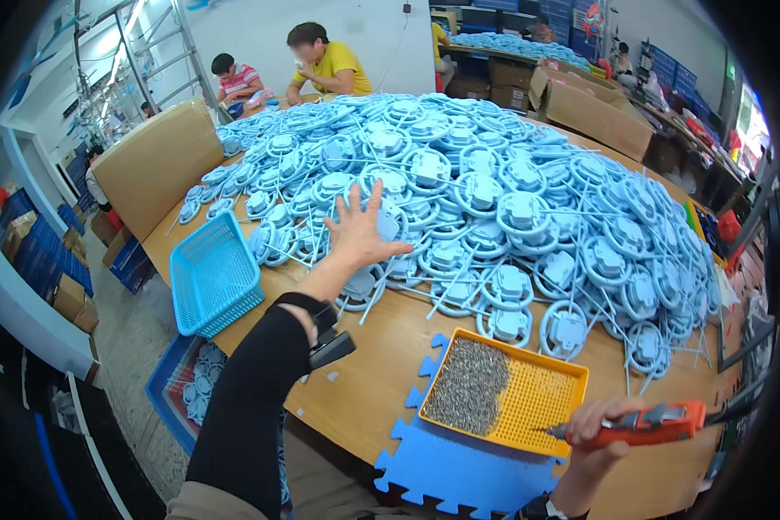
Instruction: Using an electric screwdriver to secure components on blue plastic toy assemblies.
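My left hand (360,227) reaches out over the near left side of a big heap of light blue plastic ring-shaped parts (523,212), its fingers spread and holding nothing. Each part has a ring, a block in the middle and thin stems. At the lower right my right hand (596,438) grips an orange electric screwdriver (654,425), its dark tip pointing left over a yellow tray (548,390). Small metal screws (468,386) fill the tray's left half. Under the tray lies a blue foam mat (468,468).
A blue plastic basket (217,273) sits at the table's left edge. Below it, a blue bin (169,390) on the floor holds more blue parts. A cardboard sheet (160,169) stands at the far left corner. Two people sit beyond the heap; a cardboard box (598,117) is behind it.
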The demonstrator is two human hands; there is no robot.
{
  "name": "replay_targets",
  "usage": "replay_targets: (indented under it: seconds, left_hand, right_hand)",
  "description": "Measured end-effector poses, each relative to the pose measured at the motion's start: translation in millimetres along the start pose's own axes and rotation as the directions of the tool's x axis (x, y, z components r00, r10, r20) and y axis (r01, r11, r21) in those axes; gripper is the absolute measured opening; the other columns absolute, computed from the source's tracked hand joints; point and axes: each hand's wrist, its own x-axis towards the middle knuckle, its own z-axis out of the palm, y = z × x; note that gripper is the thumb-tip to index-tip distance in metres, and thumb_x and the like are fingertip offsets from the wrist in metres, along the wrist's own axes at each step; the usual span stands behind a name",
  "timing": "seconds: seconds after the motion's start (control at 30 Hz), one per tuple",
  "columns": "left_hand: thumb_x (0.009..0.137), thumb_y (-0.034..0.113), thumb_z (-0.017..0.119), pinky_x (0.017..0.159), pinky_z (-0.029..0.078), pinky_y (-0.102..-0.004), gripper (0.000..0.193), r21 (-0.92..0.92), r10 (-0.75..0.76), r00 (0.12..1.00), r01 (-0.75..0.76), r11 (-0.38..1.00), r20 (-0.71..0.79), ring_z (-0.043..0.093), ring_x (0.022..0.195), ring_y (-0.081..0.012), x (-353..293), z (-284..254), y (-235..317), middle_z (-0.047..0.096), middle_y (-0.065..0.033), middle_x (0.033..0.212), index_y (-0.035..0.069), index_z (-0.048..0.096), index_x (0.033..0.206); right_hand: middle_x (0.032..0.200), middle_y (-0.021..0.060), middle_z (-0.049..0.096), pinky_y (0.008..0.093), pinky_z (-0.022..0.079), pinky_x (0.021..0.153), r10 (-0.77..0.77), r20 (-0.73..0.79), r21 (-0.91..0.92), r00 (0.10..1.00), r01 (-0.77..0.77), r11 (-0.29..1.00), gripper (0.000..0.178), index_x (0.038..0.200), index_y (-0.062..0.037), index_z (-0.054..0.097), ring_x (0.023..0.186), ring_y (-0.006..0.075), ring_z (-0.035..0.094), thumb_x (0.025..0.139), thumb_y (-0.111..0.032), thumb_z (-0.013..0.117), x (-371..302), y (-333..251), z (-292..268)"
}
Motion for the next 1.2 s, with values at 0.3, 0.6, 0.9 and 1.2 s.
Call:
replay_targets:
  seconds: [0.3,0.6,0.9,1.2]
  left_hand:
    - [0.059,0.051,0.077,0.099,0.031,-0.0537,0.082,0.002,0.31,0.95,-0.311,0.951,0.046,0.042,0.122,-0.0428,-44,17,-20,0.033,-0.0244,0.142,0.022,0.054,0.132]
    - [0.066,0.048,0.076,0.101,0.031,-0.0494,0.079,-0.208,0.405,0.914,-0.398,0.894,-0.007,0.043,0.118,-0.0397,-119,0,-15,0.04,-0.0211,0.135,0.017,0.05,0.134]
    - [0.069,0.043,0.076,0.104,0.027,-0.0602,0.082,0.355,0.001,0.997,0.029,0.934,-0.083,0.036,0.129,-0.0382,-122,-56,-136,0.037,-0.0182,0.14,0.017,0.043,0.139]
    - [0.066,0.055,0.077,0.105,0.028,-0.0595,0.097,0.309,-0.223,0.945,0.143,0.94,0.24,0.029,0.136,-0.0401,-77,-53,-221,0.029,-0.0216,0.148,0.017,0.035,0.145]
  right_hand:
    - [0.062,0.0005,0.047,0.0222,0.04,0.038,-0.044,-0.049,-0.06,0.998,0.041,0.997,0.059,0.095,-0.0068,0.042,0.044,0.0103,0.046,0.077,-0.055,0.071,7,9,7]
    - [0.064,0.0012,0.047,0.0219,0.037,0.045,-0.035,0.026,-0.049,0.999,0.036,0.998,0.059,0.097,-0.0065,0.042,0.049,0.0101,0.046,0.077,-0.053,0.072,3,12,4]
    - [0.065,0.0021,0.047,0.0221,0.038,0.045,-0.037,0.013,-0.059,0.999,0.037,0.998,0.059,0.098,-0.0059,0.043,0.049,0.0104,0.046,0.078,-0.052,0.072,2,8,11]
    - [0.065,0.0013,0.047,0.0203,0.037,0.044,-0.051,-0.035,-0.12,0.998,0.047,0.992,0.059,0.097,-0.0057,0.043,0.049,0.0088,0.045,0.077,-0.052,0.073,4,12,-1]
